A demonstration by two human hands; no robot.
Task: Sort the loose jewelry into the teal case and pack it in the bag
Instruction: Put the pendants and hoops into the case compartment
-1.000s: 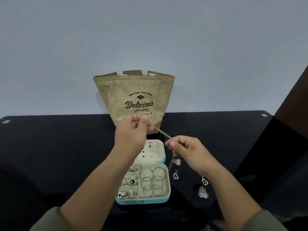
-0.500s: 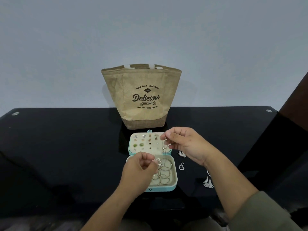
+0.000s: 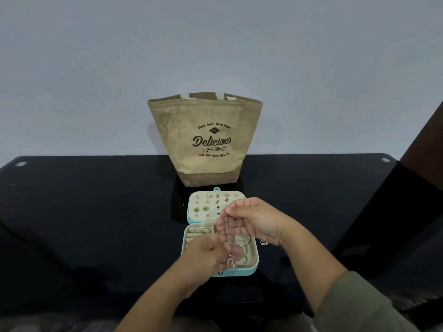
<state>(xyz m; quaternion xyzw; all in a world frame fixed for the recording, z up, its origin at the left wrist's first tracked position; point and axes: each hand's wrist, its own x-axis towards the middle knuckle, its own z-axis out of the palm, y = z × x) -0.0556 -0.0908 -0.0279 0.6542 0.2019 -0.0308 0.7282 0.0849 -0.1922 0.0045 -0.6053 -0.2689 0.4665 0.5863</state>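
Chain (image 3: 226, 225) is dangling mid-frame over the teal case (image 3: 242, 273), my right hand (image 3: 256, 221) pinching its top. Limp and light, it is probably wanting a lower hold; whether my left hand (image 3: 206, 255) is gripping, I cannot tell.

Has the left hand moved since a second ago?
Yes. The left hand came toward the person: from in front of the bag to over the front tray of the teal case.
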